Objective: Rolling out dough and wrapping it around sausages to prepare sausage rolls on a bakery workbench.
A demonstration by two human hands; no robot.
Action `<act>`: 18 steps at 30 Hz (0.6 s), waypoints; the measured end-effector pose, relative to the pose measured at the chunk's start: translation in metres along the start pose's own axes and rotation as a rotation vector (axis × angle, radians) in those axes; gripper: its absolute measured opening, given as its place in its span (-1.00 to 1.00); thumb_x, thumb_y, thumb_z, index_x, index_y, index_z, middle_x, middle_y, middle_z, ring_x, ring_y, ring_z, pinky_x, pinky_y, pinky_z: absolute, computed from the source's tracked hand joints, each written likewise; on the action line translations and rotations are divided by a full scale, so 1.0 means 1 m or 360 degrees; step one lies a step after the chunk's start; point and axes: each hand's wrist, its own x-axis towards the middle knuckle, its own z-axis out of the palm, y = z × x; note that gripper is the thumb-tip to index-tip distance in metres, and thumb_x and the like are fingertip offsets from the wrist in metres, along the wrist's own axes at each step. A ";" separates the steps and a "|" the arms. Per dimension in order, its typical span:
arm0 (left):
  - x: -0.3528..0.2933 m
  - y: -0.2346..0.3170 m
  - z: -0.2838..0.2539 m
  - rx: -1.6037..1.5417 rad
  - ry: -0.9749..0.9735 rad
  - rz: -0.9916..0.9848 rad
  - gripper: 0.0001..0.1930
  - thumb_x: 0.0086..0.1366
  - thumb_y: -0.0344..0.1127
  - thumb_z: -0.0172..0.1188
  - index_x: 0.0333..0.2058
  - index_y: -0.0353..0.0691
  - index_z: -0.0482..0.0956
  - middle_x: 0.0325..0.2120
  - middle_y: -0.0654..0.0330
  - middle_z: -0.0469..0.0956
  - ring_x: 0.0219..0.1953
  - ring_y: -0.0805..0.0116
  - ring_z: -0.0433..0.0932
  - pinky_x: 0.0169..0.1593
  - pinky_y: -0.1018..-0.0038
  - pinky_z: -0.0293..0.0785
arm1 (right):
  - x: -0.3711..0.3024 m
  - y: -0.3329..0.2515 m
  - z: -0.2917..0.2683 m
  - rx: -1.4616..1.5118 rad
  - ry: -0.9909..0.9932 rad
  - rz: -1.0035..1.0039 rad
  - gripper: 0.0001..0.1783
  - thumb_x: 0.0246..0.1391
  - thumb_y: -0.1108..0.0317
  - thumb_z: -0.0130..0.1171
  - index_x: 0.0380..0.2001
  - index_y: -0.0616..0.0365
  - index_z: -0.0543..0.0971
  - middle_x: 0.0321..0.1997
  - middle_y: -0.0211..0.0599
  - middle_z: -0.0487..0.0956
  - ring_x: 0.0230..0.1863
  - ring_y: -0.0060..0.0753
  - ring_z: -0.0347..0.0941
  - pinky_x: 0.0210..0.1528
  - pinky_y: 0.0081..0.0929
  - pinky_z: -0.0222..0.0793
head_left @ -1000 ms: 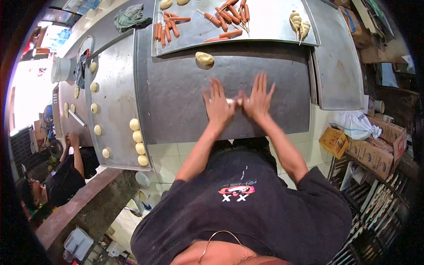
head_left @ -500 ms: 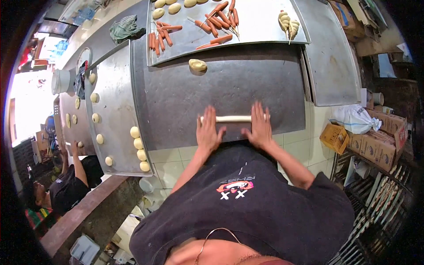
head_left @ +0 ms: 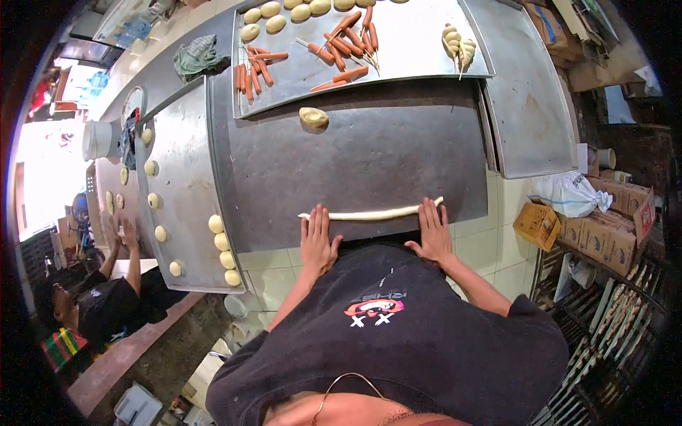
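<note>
A long thin dough rope (head_left: pixel 373 215) lies across the near part of the dark work table (head_left: pixel 355 156). Flat on its left end rests my left hand (head_left: pixel 317 241), fingers stretched out. My right hand (head_left: pixel 432 233) presses the rope near its right end, also with straight fingers. Both tips of the rope stick out past my hands. Beyond it, toward the tray, sits a single flattened lump of dough (head_left: pixel 313 117).
A metal tray (head_left: pixel 419 67) at the back bears sausages on sticks (head_left: pixel 348 39), dough balls (head_left: pixel 275 24) and dough-wrapped sticks (head_left: pixel 459 46). Another tray (head_left: pixel 188 156) with dough balls stands left, near a co-worker (head_left: pixel 110 298). Cardboard boxes (head_left: pixel 604 238) are at right.
Both hands have come nearer to my body and moved farther apart. The dough rope between them has grown longer and thinner.
</note>
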 end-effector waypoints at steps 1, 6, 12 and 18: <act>-0.009 0.000 0.001 -0.0049 0.0001 -0.0027 -0.15 0.36 0.11 -0.01 0.42 -0.26 -0.11 0.45 0.04 -0.08 0.49 0.11 -0.12 0.47 0.06 -0.30 | -0.006 0.002 0.004 -0.0022 -0.0049 -0.0010 0.16 0.15 -0.45 -0.26 0.40 0.45 -0.07 0.53 0.16 -0.11 0.56 0.06 -0.29 0.49 0.16 -0.53; 0.127 -0.026 -0.024 0.0208 0.0384 -0.0344 -0.11 0.37 0.13 -0.02 0.41 -0.39 -0.14 0.44 -0.11 -0.12 0.49 0.05 -0.18 0.47 0.05 -0.34 | 0.142 0.045 -0.018 -0.0311 0.0389 0.0460 0.11 0.19 -0.42 -0.25 0.43 0.36 -0.13 0.56 0.05 -0.17 0.58 -0.07 -0.30 0.49 0.18 -0.57; 0.183 -0.050 -0.034 0.0056 0.0785 -0.0246 -0.14 0.40 0.14 -0.10 0.39 -0.43 -0.13 0.44 -0.14 -0.13 0.49 0.02 -0.18 0.46 0.02 -0.33 | 0.208 0.068 -0.024 -0.0236 0.0712 0.0336 0.08 0.21 -0.38 -0.25 0.43 0.36 -0.11 0.56 0.04 -0.16 0.58 -0.07 -0.32 0.49 0.20 -0.54; 0.007 -0.011 0.003 0.0024 0.0339 -0.0193 -0.15 0.35 0.09 0.03 0.41 -0.31 -0.06 0.45 0.01 -0.08 0.49 0.09 -0.13 0.46 0.03 -0.28 | 0.010 0.015 0.003 -0.0061 0.0190 0.0123 0.20 0.11 -0.50 -0.21 0.40 0.44 -0.04 0.54 0.10 -0.11 0.57 0.02 -0.28 0.50 0.14 -0.50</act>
